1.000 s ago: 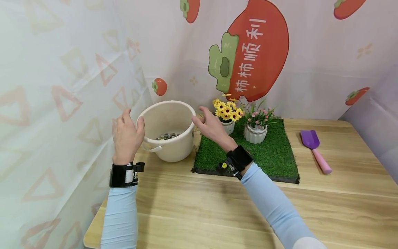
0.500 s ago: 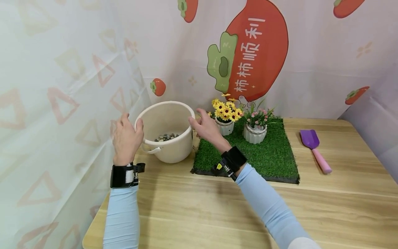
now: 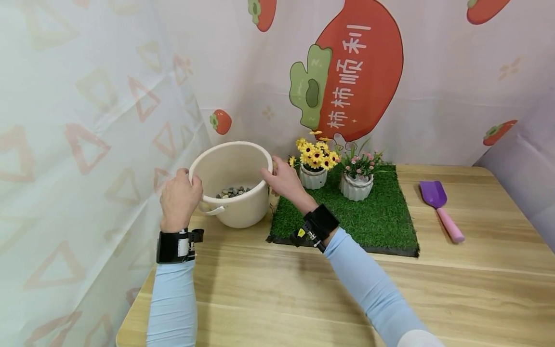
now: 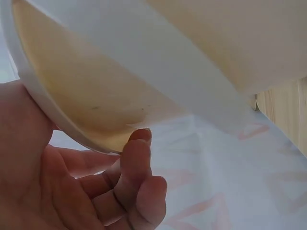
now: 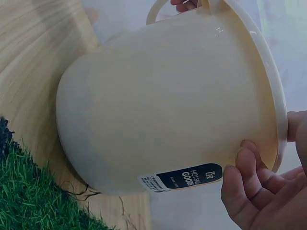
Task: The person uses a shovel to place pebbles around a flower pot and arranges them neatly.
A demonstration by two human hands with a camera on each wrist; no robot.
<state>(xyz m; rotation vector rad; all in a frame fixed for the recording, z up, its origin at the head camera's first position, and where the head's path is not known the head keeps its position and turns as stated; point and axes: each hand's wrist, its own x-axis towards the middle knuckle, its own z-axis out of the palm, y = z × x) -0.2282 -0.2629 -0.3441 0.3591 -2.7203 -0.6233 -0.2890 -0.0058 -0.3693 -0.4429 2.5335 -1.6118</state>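
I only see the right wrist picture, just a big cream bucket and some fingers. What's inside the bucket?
Observer: Small grey pebbles lie at the bottom of the bucket.
Operator: Is the other hand holding it too?
Observer: Yes. The left hand grips the rim on the far side from the right hand.
Operator: What's next to the grass?
Observer: Two white pots stand on the grass mat: yellow flowers and pink flowers. A purple scoop with a pink handle lies on the table beyond the mat.
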